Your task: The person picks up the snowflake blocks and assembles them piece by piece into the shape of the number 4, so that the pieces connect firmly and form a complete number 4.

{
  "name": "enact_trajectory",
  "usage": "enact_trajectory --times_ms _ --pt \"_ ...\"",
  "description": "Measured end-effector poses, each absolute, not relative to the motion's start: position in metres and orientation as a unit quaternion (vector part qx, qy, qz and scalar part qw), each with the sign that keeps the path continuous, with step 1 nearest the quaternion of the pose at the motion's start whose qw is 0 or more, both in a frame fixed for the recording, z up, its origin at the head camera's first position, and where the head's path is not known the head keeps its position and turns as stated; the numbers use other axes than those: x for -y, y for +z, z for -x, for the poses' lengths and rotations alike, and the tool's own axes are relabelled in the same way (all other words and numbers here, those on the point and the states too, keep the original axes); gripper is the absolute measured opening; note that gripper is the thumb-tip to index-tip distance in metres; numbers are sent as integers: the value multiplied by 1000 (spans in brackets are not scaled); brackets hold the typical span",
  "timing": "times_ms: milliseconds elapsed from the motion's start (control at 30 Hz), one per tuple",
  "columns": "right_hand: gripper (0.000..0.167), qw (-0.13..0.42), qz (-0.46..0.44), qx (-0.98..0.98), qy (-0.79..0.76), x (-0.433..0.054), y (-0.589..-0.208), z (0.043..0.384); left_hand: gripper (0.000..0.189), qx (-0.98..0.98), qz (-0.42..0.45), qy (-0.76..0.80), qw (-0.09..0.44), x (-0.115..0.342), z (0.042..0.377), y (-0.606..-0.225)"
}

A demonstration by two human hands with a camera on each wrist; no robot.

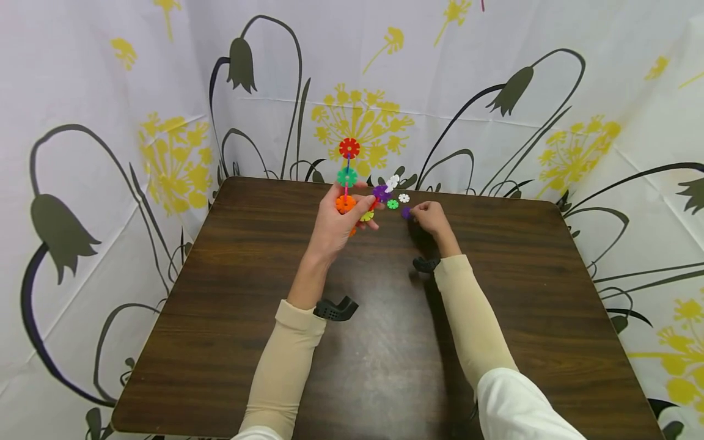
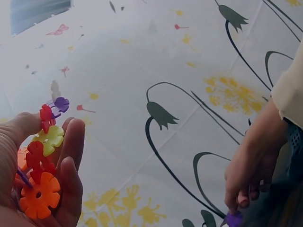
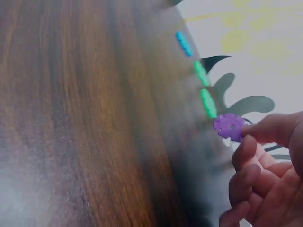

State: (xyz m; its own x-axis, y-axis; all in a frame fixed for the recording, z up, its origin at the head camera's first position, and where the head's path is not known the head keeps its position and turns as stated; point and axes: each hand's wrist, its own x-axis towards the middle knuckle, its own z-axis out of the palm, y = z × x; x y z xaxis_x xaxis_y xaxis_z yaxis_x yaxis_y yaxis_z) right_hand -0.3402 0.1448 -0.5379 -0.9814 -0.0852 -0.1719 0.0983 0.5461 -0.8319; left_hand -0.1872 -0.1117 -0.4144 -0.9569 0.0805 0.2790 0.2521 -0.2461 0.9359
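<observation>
From the head camera, a person is working at the far edge of a dark wooden table (image 1: 275, 293). The left hand (image 1: 335, 223) is holding up a cluster of interlocked plastic discs (image 1: 348, 183), fingers curled round its lower part so the red and green discs on a thin stem are rising clear above the fingertips, apparently to keep the open slots reachable. The right hand (image 1: 431, 218) is pinching a loose purple disc (image 1: 406, 212) at its fingertips, low by the tabletop. A green disc (image 1: 393, 204) and a white disc (image 1: 404, 198) are lying just beyond those fingertips.

From the left wrist, the cluster (image 2: 40, 170) is resting against the palm, orange, red and yellow-green discs cradled between thumb and curled fingers (image 2: 71, 156); the other hand (image 2: 251, 170) is hanging opposite.

From the right wrist, thumb and forefinger are clamping the purple disc (image 3: 229, 126) by its rim, the other fingers (image 3: 246, 177) tucked beneath, leaving most of its face exposed.
</observation>
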Motion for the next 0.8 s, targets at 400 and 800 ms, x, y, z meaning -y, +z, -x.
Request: enact_trajectory --times_ms 400,800 --pt "34 47 68 -831 -551 -144 -479 308 18 603 157 -780 59 110 184 -413" --pt "16 -38 127 -745 -654 -135 -422 281 18 615 154 -771 64 110 185 -413"
